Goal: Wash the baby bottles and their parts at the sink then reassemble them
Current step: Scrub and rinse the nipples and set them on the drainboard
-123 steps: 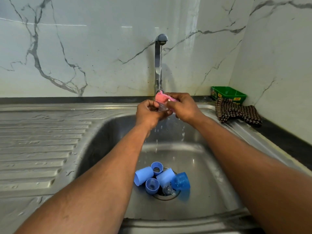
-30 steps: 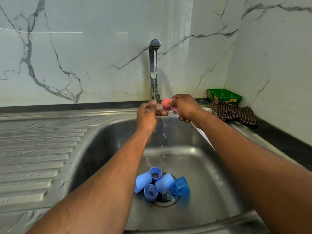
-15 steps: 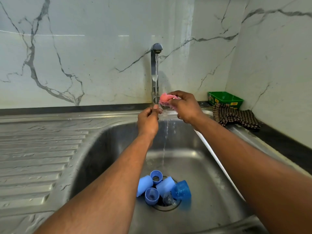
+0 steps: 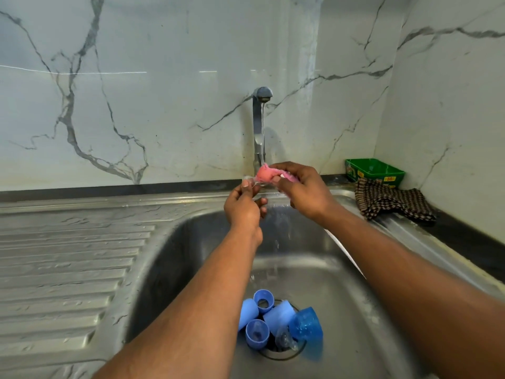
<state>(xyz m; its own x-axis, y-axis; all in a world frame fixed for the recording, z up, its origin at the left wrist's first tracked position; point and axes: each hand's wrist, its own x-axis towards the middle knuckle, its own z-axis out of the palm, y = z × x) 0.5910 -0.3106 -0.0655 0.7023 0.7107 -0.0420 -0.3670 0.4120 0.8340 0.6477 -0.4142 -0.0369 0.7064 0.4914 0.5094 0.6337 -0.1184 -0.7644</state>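
Note:
Under the running tap [image 4: 261, 94], my left hand [image 4: 244, 205] pinches a small clear bottle part [image 4: 250, 180] between thumb and fingertips. My right hand [image 4: 302, 187] grips a pink scrubbing sponge [image 4: 266, 173] and holds it against that part. Water falls past both hands into the steel sink [image 4: 175, 242]. Over the drain lie several blue bottle parts: pale blue caps [image 4: 278, 314], rings [image 4: 263, 298], a darker translucent blue cap [image 4: 306, 324] and a clear teat [image 4: 285, 339].
A ribbed steel draining board [image 4: 68, 263] spreads to the left of the basin. At the back right corner sit a green box [image 4: 374, 170] and a checked brown cloth [image 4: 390, 201]. Marble walls close the back and right sides.
The view has tilted up a little. Both hands stay under the stream, the left one shifting its pinch on the clear part while the sponge keeps rubbing it.

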